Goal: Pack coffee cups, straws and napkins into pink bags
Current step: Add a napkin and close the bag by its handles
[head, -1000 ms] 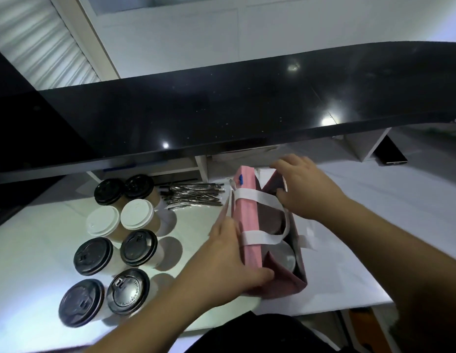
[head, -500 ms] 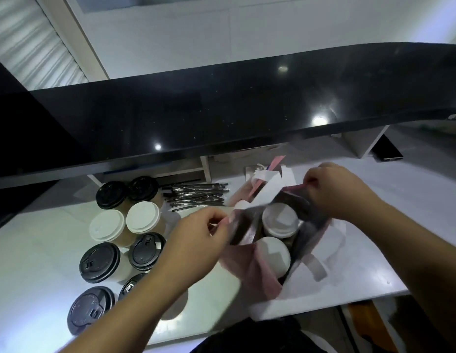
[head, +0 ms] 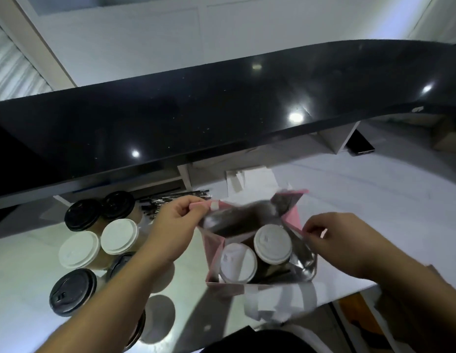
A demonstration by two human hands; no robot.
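Head view: both hands' fingers (head: 196,205) pinch pink bag (head: 216,250) rims apart.

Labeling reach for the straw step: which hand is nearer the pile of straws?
Left. The left hand pinches the pink bag at its rim, right beside the straws. The right hand pinches the opposite rim, across the bag from them.

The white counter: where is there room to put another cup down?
Right of the pink bag, the white counter lies bare up to the dark phone. Left is crowded: lidded cups stand bunched, straws behind them. Both hands pinch the bag's rim.
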